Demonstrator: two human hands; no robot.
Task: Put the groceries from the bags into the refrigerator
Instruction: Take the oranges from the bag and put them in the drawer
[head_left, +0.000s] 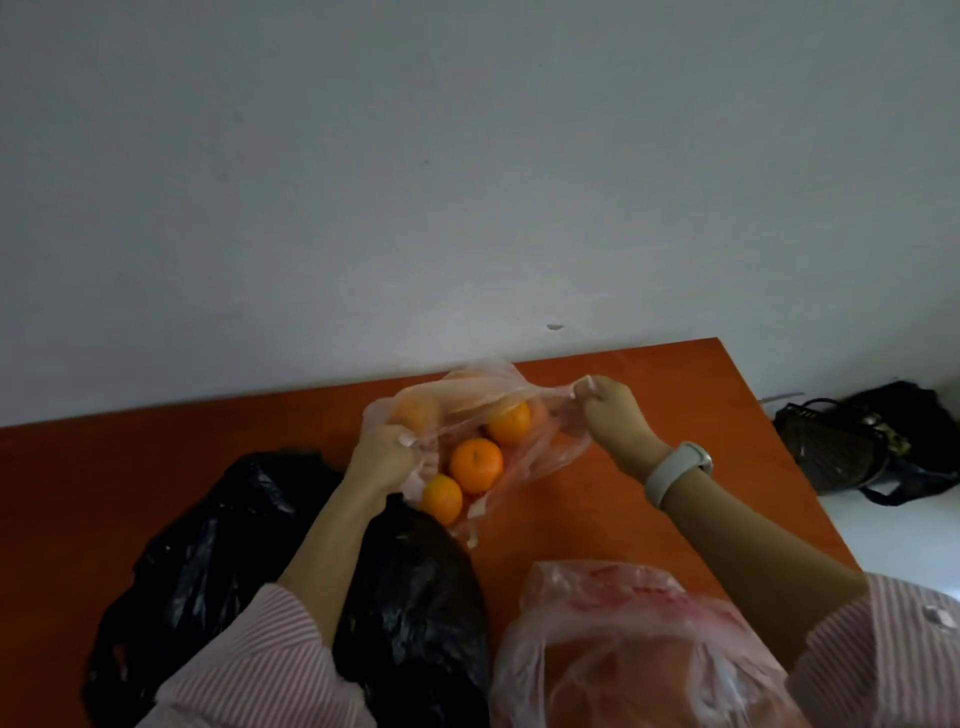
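A thin clear plastic bag (545, 441) lies on the orange-brown table (675, 441) by the wall. Several oranges (476, 464) show through its mouth. My left hand (387, 452) grips the bag's left rim and my right hand (613, 410) pinches the right rim, with the opening stretched between them. Two black plastic bags sit near me, one on the left (208, 561) and one between my forearms (415, 597). A pinkish translucent bag (623, 649) with something reddish inside stands at the front right. No refrigerator is in view.
A dark handbag (857, 441) lies on the pale floor to the right of the table. A plain grey-white wall (467, 182) runs along the table's far edge. A white watch (675, 467) is on my right wrist.
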